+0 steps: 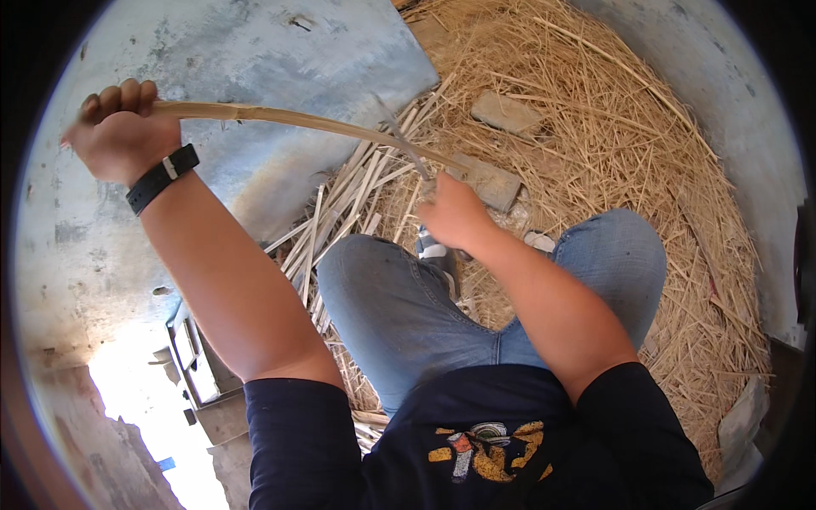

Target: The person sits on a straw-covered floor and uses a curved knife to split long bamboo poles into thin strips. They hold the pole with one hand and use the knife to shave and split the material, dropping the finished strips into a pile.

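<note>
A long, pale bamboo strip (289,117) bends in an arc from upper left toward the middle. My left hand (127,136) is raised at the far left with its fingers wrapped round one end of it. Near my knees, my right hand (455,212) is closed round the handle of a knife (406,146), whose narrow grey blade crosses the strip near its lower end. Motion blurs the blade slightly, and I cannot tell whether it cuts into the strip. That end of the strip lies close to my right fingers.
Thin shavings (612,153) cover the floor ahead and to the right. Split pale strips (361,191) are heaped left of my knees. Two flat blocks, one farther (508,112) and one nearer (489,181), lie among the shavings. A worn bluish wall (255,59) stands at the left.
</note>
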{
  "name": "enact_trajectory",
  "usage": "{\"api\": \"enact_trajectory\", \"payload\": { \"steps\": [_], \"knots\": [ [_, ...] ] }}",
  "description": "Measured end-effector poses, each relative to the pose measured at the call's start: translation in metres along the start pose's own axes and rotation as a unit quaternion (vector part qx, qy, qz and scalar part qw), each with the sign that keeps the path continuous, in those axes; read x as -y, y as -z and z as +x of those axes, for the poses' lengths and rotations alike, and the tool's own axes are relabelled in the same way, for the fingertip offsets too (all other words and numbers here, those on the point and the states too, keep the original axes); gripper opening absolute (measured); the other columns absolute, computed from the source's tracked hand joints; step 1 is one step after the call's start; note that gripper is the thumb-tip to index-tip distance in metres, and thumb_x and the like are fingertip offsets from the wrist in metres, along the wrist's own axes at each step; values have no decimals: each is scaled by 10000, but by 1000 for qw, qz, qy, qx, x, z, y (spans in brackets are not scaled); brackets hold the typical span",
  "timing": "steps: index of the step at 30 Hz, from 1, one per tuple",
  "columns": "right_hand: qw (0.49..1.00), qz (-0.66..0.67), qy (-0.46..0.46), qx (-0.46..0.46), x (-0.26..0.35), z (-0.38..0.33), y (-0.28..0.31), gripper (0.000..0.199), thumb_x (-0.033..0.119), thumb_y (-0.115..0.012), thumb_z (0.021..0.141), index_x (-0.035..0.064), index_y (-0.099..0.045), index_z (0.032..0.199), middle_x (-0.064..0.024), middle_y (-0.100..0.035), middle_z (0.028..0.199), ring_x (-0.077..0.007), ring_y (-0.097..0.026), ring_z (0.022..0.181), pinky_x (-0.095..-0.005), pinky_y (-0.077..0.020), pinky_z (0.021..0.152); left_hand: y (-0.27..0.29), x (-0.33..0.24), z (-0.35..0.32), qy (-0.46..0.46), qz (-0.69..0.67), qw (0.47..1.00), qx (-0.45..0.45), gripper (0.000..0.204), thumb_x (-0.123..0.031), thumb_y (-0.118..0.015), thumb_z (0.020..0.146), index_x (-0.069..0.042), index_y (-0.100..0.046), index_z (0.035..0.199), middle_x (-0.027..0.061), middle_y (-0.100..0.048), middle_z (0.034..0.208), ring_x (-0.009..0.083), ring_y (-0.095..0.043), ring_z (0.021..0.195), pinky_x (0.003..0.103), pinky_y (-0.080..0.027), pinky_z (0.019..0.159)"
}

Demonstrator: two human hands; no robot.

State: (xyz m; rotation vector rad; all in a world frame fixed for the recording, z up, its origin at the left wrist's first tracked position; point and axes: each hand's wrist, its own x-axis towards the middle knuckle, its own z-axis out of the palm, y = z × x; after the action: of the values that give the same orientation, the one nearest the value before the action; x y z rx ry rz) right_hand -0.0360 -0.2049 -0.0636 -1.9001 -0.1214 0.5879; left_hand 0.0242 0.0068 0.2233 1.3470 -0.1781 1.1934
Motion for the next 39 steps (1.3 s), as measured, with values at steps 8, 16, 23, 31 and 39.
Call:
{"api": "enact_trajectory", "payload": {
  "steps": [8,16,23,31,39],
  "knots": [
    [997,-4,73,-21,-7,4,-26,318,146,-639,869,-63,-553,1091,-251,-687,966,-384,-697,885,-457,-547,791,-8,-7,-15,-32,44,998,-23,571,-535,-166,1056,-107,-387,749,25,-348,636,164,-255,532,299,-234,508],
    [999,-32,42,-5,2,-2,-10,336,155,-634,873,-62,-551,1116,-254,-688,1009,-399,-689,956,-478,-544,855,11,-3,-7,-15,56,996,-63,546,-530,-143,1044,-128,-363,748,19,-310,606,166,-215,535,309,-236,525],
    [994,-64,84,-26,-8,5,-21,315,150,-644,868,-38,-531,1094,-237,-693,983,-393,-700,936,-493,-556,814,28,-6,10,29,-16,998,56,530,-529,-201,1047,-145,-371,725,-7,-302,593,153,-211,525,285,-204,501],
    [998,-52,-25,-22,-51,32,-32,360,147,-656,865,-57,-539,1136,-240,-694,1008,-388,-695,968,-466,-563,844,40,-6,14,46,-22,998,37,531,-540,-218,1025,-157,-371,691,-11,-283,570,147,-186,515,281,-188,496],
    [994,77,78,-2,-31,25,-26,348,118,-645,858,-74,-522,1120,-199,-673,816,-299,-684,723,-446,-553,685,34,-10,17,62,-38,995,72,525,-609,-404,927,-175,-371,634,-24,-272,558,138,-182,500,277,-179,490]
  ]
}}
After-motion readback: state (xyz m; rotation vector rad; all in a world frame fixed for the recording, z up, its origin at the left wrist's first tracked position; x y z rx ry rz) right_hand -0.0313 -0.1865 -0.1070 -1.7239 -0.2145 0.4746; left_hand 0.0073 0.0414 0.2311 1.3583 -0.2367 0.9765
